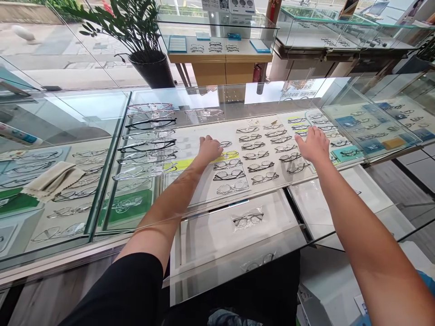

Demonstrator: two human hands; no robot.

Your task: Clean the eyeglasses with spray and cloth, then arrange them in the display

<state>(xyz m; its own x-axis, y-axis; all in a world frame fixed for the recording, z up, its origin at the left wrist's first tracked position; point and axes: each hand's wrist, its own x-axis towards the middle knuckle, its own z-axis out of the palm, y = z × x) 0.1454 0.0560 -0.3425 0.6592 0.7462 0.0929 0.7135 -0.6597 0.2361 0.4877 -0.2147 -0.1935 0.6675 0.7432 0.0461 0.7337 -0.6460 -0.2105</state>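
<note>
Both my arms reach into a glass display case over a white tray [200, 179] lined with rows of eyeglasses. My left hand [210, 148] is curled, knuckles up, at the tray's left part beside a pair of glasses [225, 144]; what its fingers hold, if anything, is hidden. My right hand [313, 144] lies flat with fingers spread on the tray's right part, touching glasses [298, 168] near its palm. Dark-framed glasses [229, 174] lie between my forearms.
A pulled-out drawer [217, 231] below holds bagged glasses [248, 220]. Clear and black frames [149, 123] lie on the glass to the left, with a folded cloth [52, 180] further left. A potted plant [152, 68] and other display cases [217, 45] stand behind.
</note>
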